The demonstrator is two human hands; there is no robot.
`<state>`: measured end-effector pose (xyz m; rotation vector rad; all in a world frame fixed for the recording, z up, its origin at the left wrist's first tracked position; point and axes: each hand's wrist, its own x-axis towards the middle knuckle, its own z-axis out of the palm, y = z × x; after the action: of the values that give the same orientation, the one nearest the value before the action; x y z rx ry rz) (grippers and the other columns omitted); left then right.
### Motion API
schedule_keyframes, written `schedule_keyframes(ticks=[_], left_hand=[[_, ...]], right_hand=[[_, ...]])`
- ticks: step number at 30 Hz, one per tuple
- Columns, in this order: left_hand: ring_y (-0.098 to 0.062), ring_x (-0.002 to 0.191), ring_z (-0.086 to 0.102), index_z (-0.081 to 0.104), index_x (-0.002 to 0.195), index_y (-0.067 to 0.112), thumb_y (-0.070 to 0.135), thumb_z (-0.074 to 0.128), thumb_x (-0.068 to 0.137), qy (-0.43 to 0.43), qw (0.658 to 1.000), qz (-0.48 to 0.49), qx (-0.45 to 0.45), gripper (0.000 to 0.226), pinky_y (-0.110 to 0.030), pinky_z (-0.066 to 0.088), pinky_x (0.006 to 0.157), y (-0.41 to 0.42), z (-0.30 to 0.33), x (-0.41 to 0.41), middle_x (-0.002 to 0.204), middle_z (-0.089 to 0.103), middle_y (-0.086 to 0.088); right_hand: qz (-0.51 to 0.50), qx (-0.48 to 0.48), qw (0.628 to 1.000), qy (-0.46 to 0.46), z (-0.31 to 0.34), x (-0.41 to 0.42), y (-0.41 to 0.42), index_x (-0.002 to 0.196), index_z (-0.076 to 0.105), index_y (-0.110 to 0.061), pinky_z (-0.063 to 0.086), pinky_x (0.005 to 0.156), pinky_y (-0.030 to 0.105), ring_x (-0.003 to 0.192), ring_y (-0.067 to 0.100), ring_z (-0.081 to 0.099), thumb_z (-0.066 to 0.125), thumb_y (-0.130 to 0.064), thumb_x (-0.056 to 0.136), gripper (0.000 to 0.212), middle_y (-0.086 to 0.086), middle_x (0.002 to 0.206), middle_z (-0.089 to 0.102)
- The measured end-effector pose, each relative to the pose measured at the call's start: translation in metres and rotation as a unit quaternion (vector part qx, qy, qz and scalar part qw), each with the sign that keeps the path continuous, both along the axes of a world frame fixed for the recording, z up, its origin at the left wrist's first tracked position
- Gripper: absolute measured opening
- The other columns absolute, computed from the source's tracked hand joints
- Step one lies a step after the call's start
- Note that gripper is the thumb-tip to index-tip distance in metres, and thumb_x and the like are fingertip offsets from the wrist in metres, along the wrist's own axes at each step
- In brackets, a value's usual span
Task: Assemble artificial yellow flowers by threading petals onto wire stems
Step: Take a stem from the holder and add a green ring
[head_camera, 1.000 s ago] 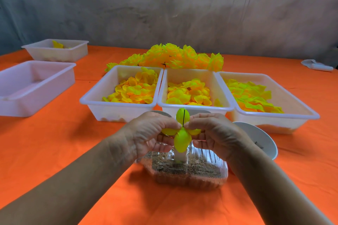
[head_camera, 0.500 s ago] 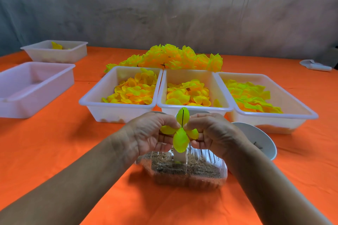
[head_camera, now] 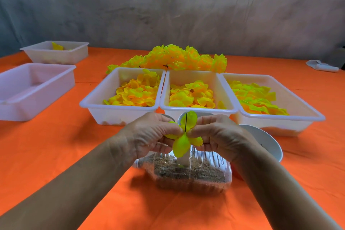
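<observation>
Yellow fabric petal piece (head_camera: pixel 182 143) | on thin black wire stem (head_camera: pixel 186 121) | left hand (head_camera: pixel 151 135), right hand (head_camera: pixel 217 134) pinching it | step: threading | next: likely seat it lower

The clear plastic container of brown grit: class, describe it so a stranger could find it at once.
On the orange tablecloth, look nearest the viewer, below both hands, in front of the three white petal-filled bins. There sits the clear plastic container of brown grit. Unlike the opaque bins, it is transparent, ribbed, and holds no petals.

Glossy white plastic trays (head_camera: pixel 119 107), matt orange tablecloth (head_camera: pixel 46 155), seemingly fabric petals (head_camera: pixel 180 145), clear ribbed plastic container (head_camera: pixel 205 173).
</observation>
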<state>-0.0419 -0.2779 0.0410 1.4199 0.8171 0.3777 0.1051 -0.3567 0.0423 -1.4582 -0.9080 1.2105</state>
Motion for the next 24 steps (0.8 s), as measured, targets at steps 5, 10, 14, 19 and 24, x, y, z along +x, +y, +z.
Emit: schedule_keyframes(ticks=[5, 10, 14, 19, 24], left_hand=[[-0.01, 0.041, 0.052, 0.062, 0.071, 0.004, 0.0, 0.066, 0.08, 0.027, 0.997, 0.028, 0.06, 0.011, -0.018, 0.046, 0.041, -0.0044, -0.0039, 0.0009, 0.052, 0.058, -0.005], [-0.008, 0.04, 0.054, 0.062, 0.071, 0.008, 0.005, 0.065, 0.082, 0.024, 0.999, 0.031, 0.028, 0.012, -0.018, 0.046, 0.039, -0.0021, -0.0022, 0.0021, 0.05, 0.06, -0.001], [-0.009, 0.04, 0.054, 0.06, 0.068, 0.008, 0.005, 0.067, 0.081, 0.029, 0.999, 0.033, 0.023, 0.015, -0.018, 0.045, 0.039, -0.0018, -0.0038, 0.0008, 0.049, 0.06, -0.002], [-0.01, 0.037, 0.05, 0.059, 0.065, 0.006, 0.001, 0.066, 0.081, 0.035, 0.999, 0.024, 0.025, 0.019, -0.017, 0.043, 0.037, 0.0011, -0.0023, 0.0016, 0.046, 0.057, -0.004], [-0.008, 0.035, 0.049, 0.058, 0.067, 0.006, 0.001, 0.066, 0.081, 0.039, 0.998, 0.026, 0.041, 0.017, -0.016, 0.042, 0.036, -0.0004, 0.0003, 0.0019, 0.046, 0.057, -0.002]], right_hand=[[-0.016, 0.004, 0.998, -0.057, -0.0034, -0.0027, -0.0023, 0.062, 0.059, -0.01, 0.044, 0.041, 0.016, 0.042, 0.006, 0.057, 0.065, 0.008, 0.074, 0.022, -0.002, 0.047, 0.059], [-0.011, -0.012, 0.999, -0.03, -0.0051, -0.0007, -0.0043, 0.066, 0.061, -0.013, 0.045, 0.043, 0.018, 0.048, 0.008, 0.061, 0.066, 0.002, 0.077, 0.019, -0.001, 0.053, 0.063], [-0.012, -0.016, 1.0, -0.015, -0.0066, -0.0007, -0.0051, 0.07, 0.063, -0.012, 0.046, 0.043, 0.018, 0.048, 0.007, 0.06, 0.066, 0.001, 0.077, 0.015, 0.001, 0.057, 0.064], [-0.028, -0.016, 0.998, -0.055, -0.005, -0.0003, -0.0014, 0.071, 0.063, -0.009, 0.044, 0.041, 0.017, 0.042, 0.007, 0.056, 0.069, 0.004, 0.073, 0.014, 0.002, 0.055, 0.062], [-0.029, -0.022, 0.996, -0.077, -0.0018, -0.0011, -0.0014, 0.07, 0.063, -0.01, 0.044, 0.041, 0.017, 0.043, 0.007, 0.056, 0.069, 0.004, 0.073, 0.015, 0.002, 0.055, 0.062]])
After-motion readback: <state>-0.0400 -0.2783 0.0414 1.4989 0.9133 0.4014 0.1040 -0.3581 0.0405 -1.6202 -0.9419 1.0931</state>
